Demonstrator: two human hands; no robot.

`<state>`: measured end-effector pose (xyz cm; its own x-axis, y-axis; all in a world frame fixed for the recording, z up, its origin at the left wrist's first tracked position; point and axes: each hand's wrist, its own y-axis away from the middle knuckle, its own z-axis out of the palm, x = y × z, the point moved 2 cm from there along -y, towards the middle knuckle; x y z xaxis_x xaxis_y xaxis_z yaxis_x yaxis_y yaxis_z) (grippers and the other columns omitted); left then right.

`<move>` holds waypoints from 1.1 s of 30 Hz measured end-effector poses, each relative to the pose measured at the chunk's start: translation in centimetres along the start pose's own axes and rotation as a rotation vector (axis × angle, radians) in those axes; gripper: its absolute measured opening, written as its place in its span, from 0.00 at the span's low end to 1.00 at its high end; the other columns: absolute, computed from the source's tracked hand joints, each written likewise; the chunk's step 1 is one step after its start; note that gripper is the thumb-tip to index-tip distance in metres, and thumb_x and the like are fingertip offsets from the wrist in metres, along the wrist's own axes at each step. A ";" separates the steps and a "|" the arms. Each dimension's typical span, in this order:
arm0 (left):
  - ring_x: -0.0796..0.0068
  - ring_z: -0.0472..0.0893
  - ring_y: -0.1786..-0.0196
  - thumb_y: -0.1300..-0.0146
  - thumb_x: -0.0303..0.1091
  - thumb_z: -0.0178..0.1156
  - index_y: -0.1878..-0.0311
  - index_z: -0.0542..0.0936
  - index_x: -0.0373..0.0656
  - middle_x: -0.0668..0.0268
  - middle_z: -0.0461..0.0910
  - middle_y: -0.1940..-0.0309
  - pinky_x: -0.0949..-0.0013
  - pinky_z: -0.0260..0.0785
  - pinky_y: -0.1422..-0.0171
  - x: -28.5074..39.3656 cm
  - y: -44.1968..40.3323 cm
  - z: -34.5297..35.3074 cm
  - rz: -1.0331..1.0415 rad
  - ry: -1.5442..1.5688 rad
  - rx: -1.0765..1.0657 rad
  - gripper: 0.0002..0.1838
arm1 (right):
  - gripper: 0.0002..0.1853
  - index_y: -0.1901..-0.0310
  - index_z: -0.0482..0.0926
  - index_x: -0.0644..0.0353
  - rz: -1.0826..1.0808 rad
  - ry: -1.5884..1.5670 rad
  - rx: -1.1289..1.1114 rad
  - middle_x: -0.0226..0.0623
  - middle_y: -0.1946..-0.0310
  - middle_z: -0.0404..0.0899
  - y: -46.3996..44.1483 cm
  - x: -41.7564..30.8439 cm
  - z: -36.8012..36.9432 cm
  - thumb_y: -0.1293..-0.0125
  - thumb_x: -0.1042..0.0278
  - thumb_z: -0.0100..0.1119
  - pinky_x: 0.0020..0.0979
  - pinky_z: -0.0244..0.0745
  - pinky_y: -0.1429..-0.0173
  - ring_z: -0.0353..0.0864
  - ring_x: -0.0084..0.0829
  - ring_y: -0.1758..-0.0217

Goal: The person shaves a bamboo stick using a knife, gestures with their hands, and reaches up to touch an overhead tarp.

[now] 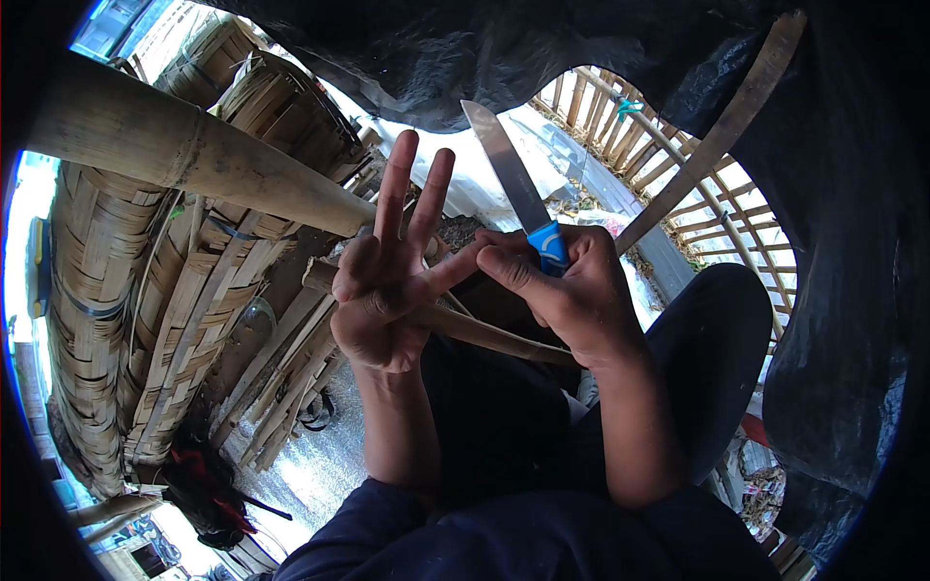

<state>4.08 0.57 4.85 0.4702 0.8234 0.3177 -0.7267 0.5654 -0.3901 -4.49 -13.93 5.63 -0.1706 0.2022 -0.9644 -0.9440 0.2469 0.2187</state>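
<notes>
My right hand (581, 290) is wrapped round the blue handle of a knife (518, 179), whose wide blade points up and to the left. Beside it, my left hand (383, 286) is held up with two fingers stretched upward and apart. Another of its fingers reaches across and meets the fingers of my right hand. I see nothing held in the left hand. Below and behind both hands, a long bamboo strip (494, 334) runs across above my dark-clothed legs; its left part is hidden by my left hand.
A thick bamboo pole (194, 145) crosses the upper left, near woven bamboo baskets (107, 310). Split bamboo pieces (291, 387) lie below. A long curved strip (712, 145) rises at the right. Black plastic sheeting (852, 242) hangs at the right and overhead, near a bamboo lattice fence (717, 198).
</notes>
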 end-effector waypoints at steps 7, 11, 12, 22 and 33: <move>0.42 0.27 0.24 0.60 0.03 0.37 0.81 0.73 0.46 0.50 0.28 0.23 0.17 0.48 0.38 -0.1 0.1 0.0 0.005 0.021 0.013 0.23 | 0.13 0.66 0.86 0.63 0.036 -0.119 0.009 0.30 0.76 0.83 0.1 0.4 -0.2 0.39 0.59 0.68 0.20 0.67 0.68 0.77 0.14 0.74; 0.42 0.27 0.24 0.60 0.03 0.37 0.81 0.73 0.46 0.51 0.28 0.23 0.18 0.49 0.38 0.0 0.0 -0.3 -0.001 0.007 -0.030 0.23 | 0.11 0.63 0.86 0.62 -0.326 0.064 0.025 0.18 0.88 0.70 -0.7 1.4 0.4 0.41 0.63 0.71 0.19 0.46 0.82 0.59 0.09 0.88; 0.42 0.26 0.24 0.60 0.03 0.37 0.80 0.75 0.45 0.51 0.28 0.23 0.19 0.50 0.37 0.0 0.0 -0.2 -0.013 -0.006 -0.050 0.23 | 0.11 0.63 0.86 0.62 -0.326 0.064 0.026 0.18 0.88 0.70 -0.5 1.0 0.4 0.41 0.63 0.71 0.19 0.46 0.82 0.59 0.09 0.88; 0.43 0.25 0.24 0.55 -0.01 0.41 0.62 0.85 0.51 0.54 0.24 0.24 0.29 0.59 0.34 0.1 0.1 -0.4 -0.039 -0.005 -0.168 0.34 | 0.10 0.60 0.87 0.59 -0.064 -0.108 -0.038 0.18 0.86 0.73 0.3 0.1 0.1 0.42 0.66 0.71 0.17 0.47 0.81 0.59 0.07 0.87; 0.43 0.31 0.23 0.49 0.00 0.49 0.49 0.83 0.57 0.54 0.27 0.23 0.40 0.69 0.36 0.1 0.1 -0.4 -0.032 -0.254 -0.150 0.37 | 0.12 0.59 0.86 0.63 -0.239 -0.039 -0.062 0.22 0.81 0.78 0.2 0.0 0.2 0.43 0.68 0.72 0.16 0.64 0.70 0.73 0.10 0.77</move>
<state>4.19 0.72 4.48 0.3375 0.7778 0.5302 -0.6223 0.6070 -0.4943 -4.58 -13.65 5.69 0.0696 0.1816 -0.9809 -0.9719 0.2339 -0.0257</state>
